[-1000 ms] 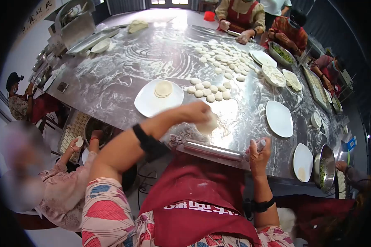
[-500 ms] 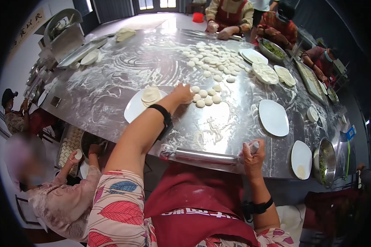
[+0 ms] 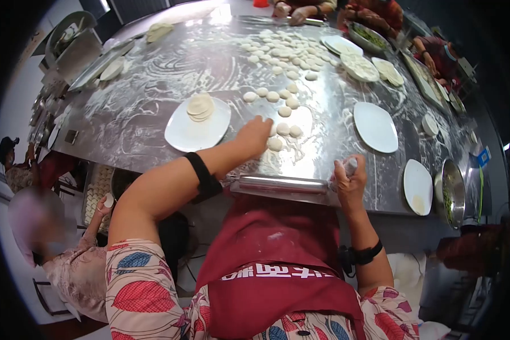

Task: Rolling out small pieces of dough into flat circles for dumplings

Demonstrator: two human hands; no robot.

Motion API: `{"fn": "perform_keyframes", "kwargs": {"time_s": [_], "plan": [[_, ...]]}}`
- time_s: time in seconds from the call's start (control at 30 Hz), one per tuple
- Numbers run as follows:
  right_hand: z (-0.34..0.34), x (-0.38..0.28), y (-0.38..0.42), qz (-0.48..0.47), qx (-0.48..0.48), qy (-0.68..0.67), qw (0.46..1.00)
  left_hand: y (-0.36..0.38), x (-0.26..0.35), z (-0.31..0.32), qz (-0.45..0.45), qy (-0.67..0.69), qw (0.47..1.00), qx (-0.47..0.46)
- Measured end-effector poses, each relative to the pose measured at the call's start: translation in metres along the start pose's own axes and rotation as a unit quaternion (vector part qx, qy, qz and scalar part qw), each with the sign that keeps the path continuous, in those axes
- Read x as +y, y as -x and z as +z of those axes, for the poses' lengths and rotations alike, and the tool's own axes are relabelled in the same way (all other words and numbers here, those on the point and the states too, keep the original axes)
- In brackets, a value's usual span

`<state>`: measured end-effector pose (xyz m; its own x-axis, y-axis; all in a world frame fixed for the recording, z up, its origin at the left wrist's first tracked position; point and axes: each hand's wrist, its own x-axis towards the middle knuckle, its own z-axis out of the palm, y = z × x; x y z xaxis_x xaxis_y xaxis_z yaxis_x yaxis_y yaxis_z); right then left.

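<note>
My left hand (image 3: 257, 136) is over the floured metal table, beside several small dough discs (image 3: 283, 129). Its fingers look bent round or against a disc, partly hidden. My right hand (image 3: 350, 177) is wrapped round the right handle of a metal rolling pin (image 3: 283, 185), which lies along the table's near edge. To the left of my left hand, a white plate (image 3: 178, 128) carries a stack of thin round wrappers (image 3: 200, 107). More dough discs (image 3: 272, 97) lie farther from me.
Many dough discs (image 3: 283, 48) cover the far middle. White plates (image 3: 375, 127) (image 3: 417, 187) and a metal bowl of green filling (image 3: 453, 192) stand right. A person (image 3: 56, 243) sits at lower left beside a tray; others work across the table.
My left hand has moved nearer to me, and the discs close to it are now split into two groups. My right hand still grips the rolling pin; the view has tilted down.
</note>
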<state>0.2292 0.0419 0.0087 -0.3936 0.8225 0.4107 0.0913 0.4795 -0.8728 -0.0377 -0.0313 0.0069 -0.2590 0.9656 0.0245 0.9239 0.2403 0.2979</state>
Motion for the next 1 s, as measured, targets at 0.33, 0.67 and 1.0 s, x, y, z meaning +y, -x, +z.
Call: {"fn": "perform_keyframes", "kwargs": {"time_s": [0.33, 0.67, 1.0], "plan": [[0.003, -0.011, -0.021, -0.002, -0.032, -0.002, 0.999, 0.000, 0.035, 0.001, 0.005, 0.358, 0.920, -0.163], [0.008, 0.003, -0.025, 0.008, -0.040, -0.015, 0.999, 0.000, 0.045, 0.016, 0.042, 0.231, 0.964, -0.125], [-0.001, -0.001, -0.017, -0.023, -0.033, 0.018, 0.999, 0.000, 0.044, 0.011, -0.010, 0.345, 0.915, -0.206]]}}
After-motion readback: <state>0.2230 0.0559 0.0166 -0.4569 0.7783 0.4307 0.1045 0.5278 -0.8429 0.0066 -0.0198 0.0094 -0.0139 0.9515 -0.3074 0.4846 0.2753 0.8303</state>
